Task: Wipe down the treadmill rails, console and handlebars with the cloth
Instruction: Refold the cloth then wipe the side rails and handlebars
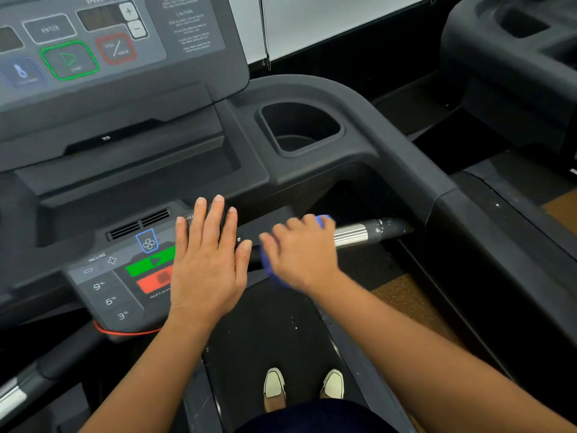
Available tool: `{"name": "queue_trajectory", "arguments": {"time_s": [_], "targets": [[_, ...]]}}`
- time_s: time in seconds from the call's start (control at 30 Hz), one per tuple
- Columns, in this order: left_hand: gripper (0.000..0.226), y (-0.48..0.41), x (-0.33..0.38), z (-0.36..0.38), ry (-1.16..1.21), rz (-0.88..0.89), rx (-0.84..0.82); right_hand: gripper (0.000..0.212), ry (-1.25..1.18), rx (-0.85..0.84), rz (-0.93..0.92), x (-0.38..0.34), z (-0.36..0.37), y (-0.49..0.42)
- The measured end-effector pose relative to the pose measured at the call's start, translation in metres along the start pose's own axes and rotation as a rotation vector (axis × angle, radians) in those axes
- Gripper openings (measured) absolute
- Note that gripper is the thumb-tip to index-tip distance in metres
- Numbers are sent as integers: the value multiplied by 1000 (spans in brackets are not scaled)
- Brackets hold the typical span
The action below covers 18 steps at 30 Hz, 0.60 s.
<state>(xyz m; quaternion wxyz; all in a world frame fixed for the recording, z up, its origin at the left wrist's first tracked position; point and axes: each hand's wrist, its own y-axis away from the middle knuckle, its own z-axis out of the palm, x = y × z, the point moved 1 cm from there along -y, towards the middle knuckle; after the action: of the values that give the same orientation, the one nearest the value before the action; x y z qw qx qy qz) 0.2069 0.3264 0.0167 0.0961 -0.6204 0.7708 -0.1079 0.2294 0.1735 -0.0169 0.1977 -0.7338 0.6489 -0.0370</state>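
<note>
The big dark grey treadmill console stands behind the round silver and black handlebar. The left hand lies flat, fingers straight, just left of that handlebar. The right hand curls round the small blue cloth on the handlebar.

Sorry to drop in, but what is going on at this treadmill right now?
A person standing on the treadmill belt is wiping the machine down. Their right hand grips a blue cloth around the front handlebar, just left of its metal sensor section. Their left hand is spread flat, fingers straight, over the lower control panel; whether it touches the panel is unclear.
</note>
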Motion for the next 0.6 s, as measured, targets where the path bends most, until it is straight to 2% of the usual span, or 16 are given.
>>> {"name": "queue_trajectory", "arguments": {"time_s": [0.1, 0.2, 0.27, 0.4, 0.43, 0.47, 0.6], "targets": [[56, -1, 1, 1, 8, -3, 26, 33, -74, -39, -233, -12, 0, 12], [53, -2, 2, 4, 14, -13, 45, 40, -44, -53, -420, 22, 5, 17], [53, -1, 8, 4, 16, -39, 32, 40, -52, -28, -386, 51, 6, 18], [51, -2, 21, 6, -14, -51, 8, 29, -100, 27, -61, 60, 2, 0], [51, -4, 26, 8, -23, -32, 2, 29, -113, 52, -28, 55, 0, -2], [52, -5, 31, 9, -23, -11, -8, 27, -137, 53, -50, 51, 0, 1], [52, -13, 57, 14, 25, 39, -45, 27, -218, -6, -341, 80, 1, 27]]}}
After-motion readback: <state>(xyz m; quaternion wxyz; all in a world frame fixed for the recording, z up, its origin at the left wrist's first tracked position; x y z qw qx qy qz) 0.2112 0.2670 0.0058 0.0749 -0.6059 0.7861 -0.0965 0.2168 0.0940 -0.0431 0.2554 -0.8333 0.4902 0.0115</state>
